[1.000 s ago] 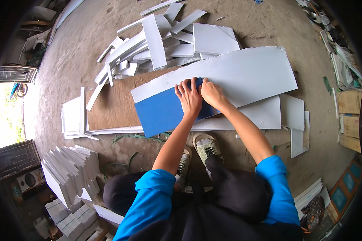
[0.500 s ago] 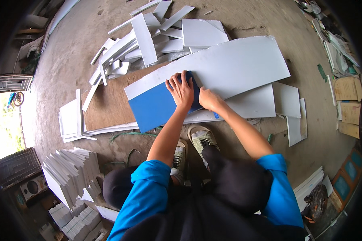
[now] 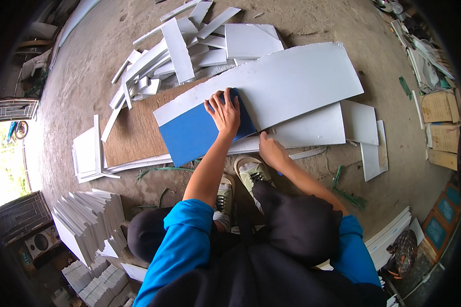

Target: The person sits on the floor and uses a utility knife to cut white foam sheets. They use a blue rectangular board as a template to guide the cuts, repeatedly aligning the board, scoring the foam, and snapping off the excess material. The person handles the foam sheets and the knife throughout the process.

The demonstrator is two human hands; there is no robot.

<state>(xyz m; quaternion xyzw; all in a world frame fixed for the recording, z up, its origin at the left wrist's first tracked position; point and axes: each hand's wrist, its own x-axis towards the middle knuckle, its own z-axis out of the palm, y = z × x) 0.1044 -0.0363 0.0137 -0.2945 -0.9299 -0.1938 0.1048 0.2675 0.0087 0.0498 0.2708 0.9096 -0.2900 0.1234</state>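
Note:
Fingers spread, my left hand [image 3: 224, 113] presses on a flat blue rectangular panel [image 3: 182, 135]. That panel lies over the near left part of a long white board [image 3: 302, 77] with a rough far edge. My right hand [image 3: 273, 152] is closed around what looks like a utility knife [image 3: 258, 132]. Only its thin dark tip shows, at the white board's near edge by the panel's right corner; most of it is hidden in the fist. Beneath lie another white board [image 3: 312, 125] and a brown wooden sheet [image 3: 133, 125].
White offcut strips [image 3: 176, 51] are heaped beyond the boards. Stacked white pieces [image 3: 89, 220] stand at the lower left. My shoes [image 3: 253, 174] are close to the near board edge. Cardboard boxes [image 3: 440, 107] line the right side; green string [image 3: 351, 197] lies on the floor.
My right hand has drawn toward me along the blue panel's right edge, from upon the white board to its near edge. My left hand stays pressed on the panel.

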